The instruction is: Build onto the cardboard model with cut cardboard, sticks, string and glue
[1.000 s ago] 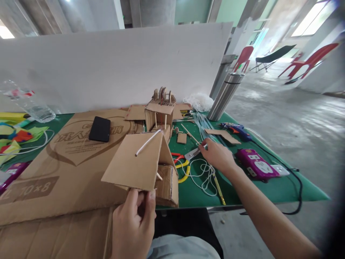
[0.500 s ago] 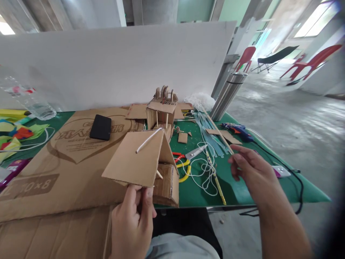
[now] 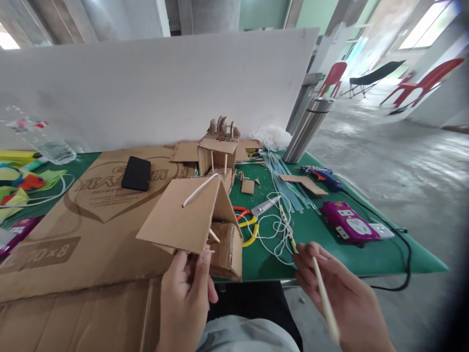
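My left hand grips the lower edge of a folded cardboard roof with a white straw through its ridge; the roof sits tilted over a small cardboard box at the table's front edge. My right hand is low at the front right, shut on a thin wooden stick that runs from my fingers toward the camera. White string and scissors with red and yellow handles lie on the green mat just beyond that hand.
A second cardboard model stands mid-table. A black phone lies on a big printed cardboard sheet. A steel flask, blue glue gun and purple power strip sit at right; a white board walls the back.
My right hand left the scissors and string, lifted a wooden stick and pulled back toward me to the table's front edge. My left hand kept its hold on the roof.
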`<state>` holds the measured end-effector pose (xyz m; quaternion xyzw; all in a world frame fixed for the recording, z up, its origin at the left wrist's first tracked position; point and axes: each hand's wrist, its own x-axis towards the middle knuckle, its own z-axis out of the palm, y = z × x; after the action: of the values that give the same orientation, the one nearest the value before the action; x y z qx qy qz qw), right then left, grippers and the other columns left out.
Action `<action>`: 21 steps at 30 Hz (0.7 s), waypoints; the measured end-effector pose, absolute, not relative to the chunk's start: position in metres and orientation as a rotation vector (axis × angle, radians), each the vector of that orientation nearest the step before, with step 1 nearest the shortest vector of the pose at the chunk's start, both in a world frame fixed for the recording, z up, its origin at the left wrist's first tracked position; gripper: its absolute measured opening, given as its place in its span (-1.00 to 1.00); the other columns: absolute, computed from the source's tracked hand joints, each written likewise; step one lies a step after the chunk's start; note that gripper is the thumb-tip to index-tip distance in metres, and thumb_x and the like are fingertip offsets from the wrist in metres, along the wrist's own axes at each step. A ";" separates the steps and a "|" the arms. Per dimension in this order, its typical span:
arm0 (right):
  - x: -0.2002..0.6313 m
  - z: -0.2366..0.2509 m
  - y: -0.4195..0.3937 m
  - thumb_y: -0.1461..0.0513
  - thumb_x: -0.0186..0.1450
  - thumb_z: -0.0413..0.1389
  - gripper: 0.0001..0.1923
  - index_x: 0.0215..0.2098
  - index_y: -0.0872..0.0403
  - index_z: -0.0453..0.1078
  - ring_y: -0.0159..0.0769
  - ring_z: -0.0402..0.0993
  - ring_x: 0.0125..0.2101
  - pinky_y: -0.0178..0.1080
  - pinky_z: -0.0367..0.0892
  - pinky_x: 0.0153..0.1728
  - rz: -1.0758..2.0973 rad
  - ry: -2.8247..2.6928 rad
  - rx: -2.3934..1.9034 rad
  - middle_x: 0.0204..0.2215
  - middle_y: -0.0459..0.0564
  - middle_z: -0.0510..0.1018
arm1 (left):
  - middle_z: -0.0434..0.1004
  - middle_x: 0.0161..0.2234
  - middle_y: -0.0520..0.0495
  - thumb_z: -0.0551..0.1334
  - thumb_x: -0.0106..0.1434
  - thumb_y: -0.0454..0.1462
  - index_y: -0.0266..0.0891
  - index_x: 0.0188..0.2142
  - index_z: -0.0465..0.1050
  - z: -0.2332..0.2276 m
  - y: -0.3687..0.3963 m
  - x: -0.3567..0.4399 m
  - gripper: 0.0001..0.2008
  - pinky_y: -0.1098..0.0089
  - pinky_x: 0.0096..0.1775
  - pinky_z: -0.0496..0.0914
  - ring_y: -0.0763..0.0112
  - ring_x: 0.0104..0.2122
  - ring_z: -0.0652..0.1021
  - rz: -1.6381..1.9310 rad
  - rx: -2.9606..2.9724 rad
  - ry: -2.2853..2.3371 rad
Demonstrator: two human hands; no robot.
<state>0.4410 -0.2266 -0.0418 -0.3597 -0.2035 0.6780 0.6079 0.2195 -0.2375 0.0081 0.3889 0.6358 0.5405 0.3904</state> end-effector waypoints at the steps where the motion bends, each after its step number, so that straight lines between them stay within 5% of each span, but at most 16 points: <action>1: 0.440 -0.045 -0.226 0.20 0.11 0.34 -0.80 -0.37 0.07 0.44 -0.50 0.24 -0.57 -0.44 0.38 -0.63 1.574 -0.430 -0.826 -0.49 -0.15 0.28 | 0.21 -0.78 0.21 0.25 0.23 0.04 -0.23 -0.28 0.42 0.007 -0.238 0.220 -0.63 0.61 -0.69 0.14 0.59 -0.77 0.25 1.382 0.995 1.616; 10: 0.437 -0.048 -0.228 0.31 0.07 0.32 -0.77 -0.43 0.07 0.34 -0.57 0.01 -0.70 -0.56 0.28 -0.76 1.507 -0.228 -0.595 -0.61 -0.28 0.14 | 0.28 -0.75 0.20 0.18 0.31 0.04 -0.20 -0.28 0.35 -0.001 -0.241 0.223 -0.66 0.58 -0.65 0.18 0.56 -0.74 0.32 1.411 1.035 1.616; 16: 0.441 -0.037 -0.229 0.38 -0.03 0.36 -0.69 -0.52 0.06 0.28 -0.55 0.23 -0.65 -0.54 0.36 -0.69 1.409 -0.146 -0.506 -0.60 -0.23 0.25 | 0.28 -0.74 0.21 0.16 0.32 0.02 -0.18 -0.26 0.33 -0.005 -0.241 0.221 -0.69 0.56 -0.63 0.19 0.53 -0.72 0.35 1.397 1.049 1.595; 21: 0.431 -0.031 -0.232 0.19 0.05 0.44 -0.61 -0.49 0.04 0.27 -0.51 0.25 -0.61 -0.50 0.42 -0.66 1.440 -0.170 -0.486 -0.56 -0.21 0.25 | 0.27 -0.73 0.23 0.14 0.34 0.02 -0.17 -0.26 0.31 -0.005 -0.242 0.220 -0.69 0.56 -0.64 0.18 0.53 -0.72 0.36 1.401 1.046 1.620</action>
<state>0.4311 -0.2322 -0.0308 -0.2200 -0.0771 0.6518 0.7217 0.2197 -0.2416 -0.0052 0.4076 0.6315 0.5460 0.3701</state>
